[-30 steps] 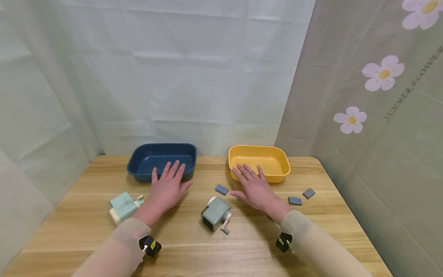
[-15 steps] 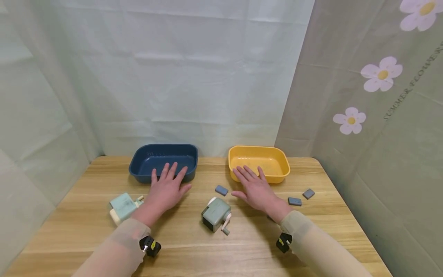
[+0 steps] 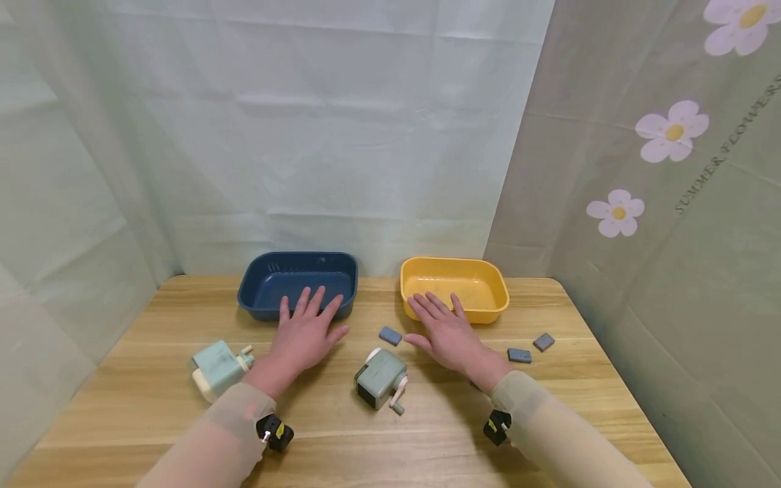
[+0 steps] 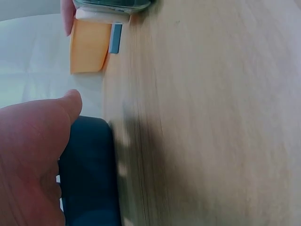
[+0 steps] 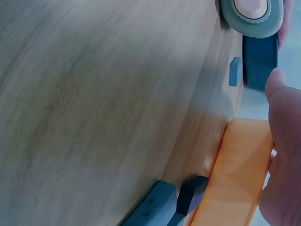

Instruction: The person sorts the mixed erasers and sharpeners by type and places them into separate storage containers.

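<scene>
In the head view, my left hand (image 3: 303, 335) lies with straight, spread fingers over the front rim of a blue plastic basin (image 3: 259, 314). My right hand (image 3: 450, 339) has its straight fingers over the front left rim of a yellow basin (image 3: 488, 315). Neither hand grips anything. In the left wrist view, my left thumb points away past the blue basin (image 4: 91, 179). The right wrist view has my right thumb beside the yellow basin (image 5: 240, 174), which looks orange there. The basins' visible insides hold nothing; the hands hide part of each.
A grey-green hand-crank pencil sharpener (image 3: 381, 378) lies between my arms. A paler green crank sharpener (image 3: 218, 369) lies left of my left wrist. Small blue-grey blocks (image 3: 390, 335) (image 3: 520, 355) (image 3: 544, 341) lie on the wooden table (image 3: 390, 454). Curtains enclose the back and sides.
The blue basin has slid to the right together with my left hand. The yellow basin and my right hand have shifted very slightly left. The sharpeners and blocks have stayed put.
</scene>
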`<state>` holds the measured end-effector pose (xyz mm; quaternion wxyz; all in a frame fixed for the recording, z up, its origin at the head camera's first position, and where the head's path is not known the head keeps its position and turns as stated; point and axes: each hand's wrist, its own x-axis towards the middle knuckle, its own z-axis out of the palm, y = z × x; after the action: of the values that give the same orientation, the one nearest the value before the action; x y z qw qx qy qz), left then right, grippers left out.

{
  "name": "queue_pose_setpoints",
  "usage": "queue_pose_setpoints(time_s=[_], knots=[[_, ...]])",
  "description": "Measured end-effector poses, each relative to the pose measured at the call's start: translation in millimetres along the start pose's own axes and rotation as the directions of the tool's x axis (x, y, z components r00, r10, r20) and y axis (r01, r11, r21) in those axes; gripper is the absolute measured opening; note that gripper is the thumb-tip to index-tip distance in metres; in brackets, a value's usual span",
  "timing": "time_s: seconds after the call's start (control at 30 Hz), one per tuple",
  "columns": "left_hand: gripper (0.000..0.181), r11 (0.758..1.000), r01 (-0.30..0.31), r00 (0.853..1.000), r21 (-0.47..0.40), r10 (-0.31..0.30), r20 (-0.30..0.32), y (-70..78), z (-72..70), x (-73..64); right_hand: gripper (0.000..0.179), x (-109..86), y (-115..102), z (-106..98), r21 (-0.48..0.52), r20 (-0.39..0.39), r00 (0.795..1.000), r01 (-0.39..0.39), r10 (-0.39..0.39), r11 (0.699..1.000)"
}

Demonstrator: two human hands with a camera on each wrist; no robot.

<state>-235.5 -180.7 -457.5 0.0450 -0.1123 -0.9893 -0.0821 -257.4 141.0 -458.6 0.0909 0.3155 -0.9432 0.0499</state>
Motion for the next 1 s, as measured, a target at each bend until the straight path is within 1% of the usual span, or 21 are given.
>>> queue_pose_setpoints(time_s=[0.17,0.43,0.57,0.67,0.8,0.9,1.0], knots=[[0.07,1.0,-0.018,1.0,-0.01,0.018,0.006,5.8,1.2,3.3,0.077,1.8,-2.0,-0.1,-0.007,-0.003,1.0,0.004,-0.004,1.0],[0.071,0.999,-0.041,0.998,-0.02,0.041,0.036,19.1,1.5,8.1,0.078,4.3,-5.0,-0.3,-0.009,0.011,1.0,0.001,-0.001,1.0],[0.071,0.998,-0.044,0.997,-0.034,0.046,0.055,24.6,2.0,9.6,0.078,5.1,-6.1,0.7,-0.003,0.014,1.0,0.004,-0.004,1.0],[0.071,0.998,-0.041,0.998,-0.047,0.044,0.055,26.7,1.6,9.6,0.077,5.4,-6.8,1.5,0.004,0.016,1.0,0.003,-0.003,1.0],[0.071,0.998,-0.029,0.999,-0.054,0.03,0.025,22.8,0.7,7.7,0.079,4.4,-6.5,1.9,0.009,0.013,1.0,-0.008,0.008,1.0],[0.07,0.999,-0.002,1.0,-0.042,0.002,-0.007,13.3,-0.1,5.1,0.079,3.0,-4.7,2.1,0.002,0.004,1.0,-0.025,0.025,1.0],[0.07,0.999,0.042,0.999,-0.031,-0.042,-0.025,2.2,-1.7,2.0,0.078,2.2,-2.2,2.2,-0.003,-0.014,0.999,-0.034,0.034,0.999]])
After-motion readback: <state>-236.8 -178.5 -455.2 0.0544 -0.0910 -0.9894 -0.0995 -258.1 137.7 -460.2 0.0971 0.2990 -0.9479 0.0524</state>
